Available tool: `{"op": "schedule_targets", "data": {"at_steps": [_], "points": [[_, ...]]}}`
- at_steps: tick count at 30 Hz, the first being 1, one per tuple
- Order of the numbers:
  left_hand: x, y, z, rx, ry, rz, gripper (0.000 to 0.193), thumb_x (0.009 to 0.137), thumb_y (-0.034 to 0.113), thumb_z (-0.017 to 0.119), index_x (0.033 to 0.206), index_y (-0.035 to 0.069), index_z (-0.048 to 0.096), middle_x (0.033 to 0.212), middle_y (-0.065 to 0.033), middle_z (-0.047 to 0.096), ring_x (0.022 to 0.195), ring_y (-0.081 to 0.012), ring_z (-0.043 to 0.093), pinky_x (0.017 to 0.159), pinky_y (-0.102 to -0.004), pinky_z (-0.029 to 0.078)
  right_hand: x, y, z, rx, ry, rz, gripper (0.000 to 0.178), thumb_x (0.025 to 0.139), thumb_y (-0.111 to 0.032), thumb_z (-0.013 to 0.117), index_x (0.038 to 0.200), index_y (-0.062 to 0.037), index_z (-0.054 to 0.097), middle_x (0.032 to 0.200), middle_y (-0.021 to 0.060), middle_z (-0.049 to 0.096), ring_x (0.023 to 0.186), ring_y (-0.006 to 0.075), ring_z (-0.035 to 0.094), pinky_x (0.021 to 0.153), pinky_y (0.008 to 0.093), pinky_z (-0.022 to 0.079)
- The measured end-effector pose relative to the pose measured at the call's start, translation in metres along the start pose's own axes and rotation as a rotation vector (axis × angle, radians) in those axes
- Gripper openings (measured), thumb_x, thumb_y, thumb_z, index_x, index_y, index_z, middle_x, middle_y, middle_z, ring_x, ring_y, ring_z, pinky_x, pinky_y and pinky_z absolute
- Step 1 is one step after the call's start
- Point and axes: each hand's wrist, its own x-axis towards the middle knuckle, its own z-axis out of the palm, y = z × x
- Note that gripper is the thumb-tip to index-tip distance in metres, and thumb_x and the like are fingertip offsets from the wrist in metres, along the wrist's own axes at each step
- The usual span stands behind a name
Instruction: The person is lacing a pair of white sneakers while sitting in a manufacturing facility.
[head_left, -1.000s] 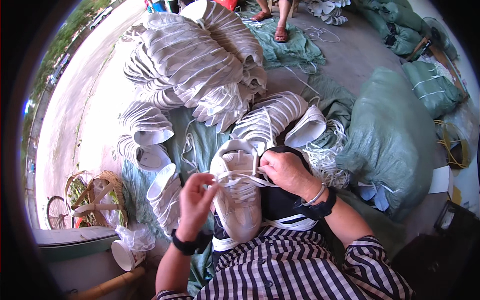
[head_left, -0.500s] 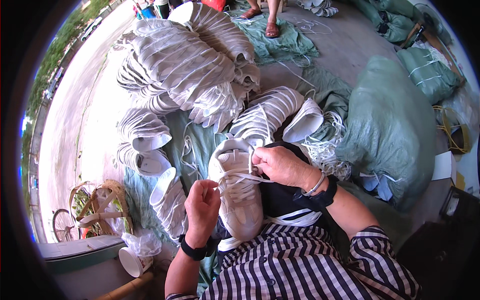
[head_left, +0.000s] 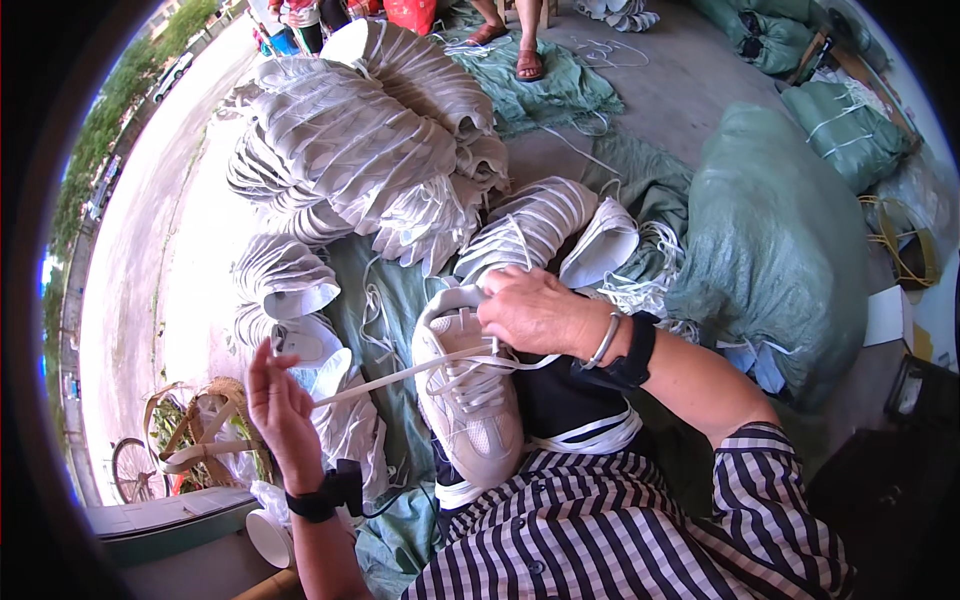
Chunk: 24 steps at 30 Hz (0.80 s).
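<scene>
A white sneaker upper point(head_left: 462, 400) lies on my lap, toe toward me, with its laces partly threaded over the tongue. My left hand point(head_left: 282, 412) is out to the left of it, pinching the end of a white shoelace point(head_left: 385, 380). That lace runs taut from the left fingers across to the eyelets. At the right side of the shoe's opening, my right hand point(head_left: 535, 315) is closed on the edge of the upper; its fingertips are partly hidden. Another stretch of lace trails out to the right below that hand.
Stacks of nested white uppers point(head_left: 350, 140) rise ahead and to the left. Loose white laces point(head_left: 650, 270) lie by a big green sack point(head_left: 765, 230) on the right. A woven basket point(head_left: 215, 430) and a paper cup point(head_left: 268, 538) are at lower left. Another person's sandalled foot point(head_left: 529, 66) is at the far end.
My left hand has moved left, away from the upper, drawing the lace out straight. My right hand has shifted slightly up and left along the shoe's opening.
</scene>
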Motion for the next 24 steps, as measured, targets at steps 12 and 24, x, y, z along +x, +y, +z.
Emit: {"op": "schedule_targets", "data": {"at_steps": [12, 24], "points": [[-0.027, -0.043, 0.057, 0.077, -0.327, -0.31, 0.033, 0.092, 0.008, 0.052, 0.124, -0.001, 0.048, 0.1, -0.0097, 0.065, 0.083, -0.0117, 0.06, 0.078, -0.0253, 0.047, 0.04, 0.005, 0.029, 0.265, -0.11, 0.136, 0.009, 0.074, -0.007, 0.059, 0.07, -0.0008, 0.065, 0.066, 0.0132, 0.063, 0.067, 0.0259, 0.063, 0.066, 0.0355, 0.049], [-0.04, -0.053, 0.068, 0.218, -0.387, -0.323, 0.021, 0.093, 0.016, 0.057, 0.095, -0.003, 0.064, 0.08, 0.0009, 0.063, 0.068, -0.0025, 0.052, 0.062, -0.0166, 0.041, 0.036, 0.072, 0.025, 0.212, 0.741, 0.316, 0.018, 0.08, -0.012, 0.065, 0.09, 0.0021, 0.061, 0.079, 0.0112, 0.065, 0.071, 0.0186, 0.062, 0.066, 0.0311, 0.049]]}}
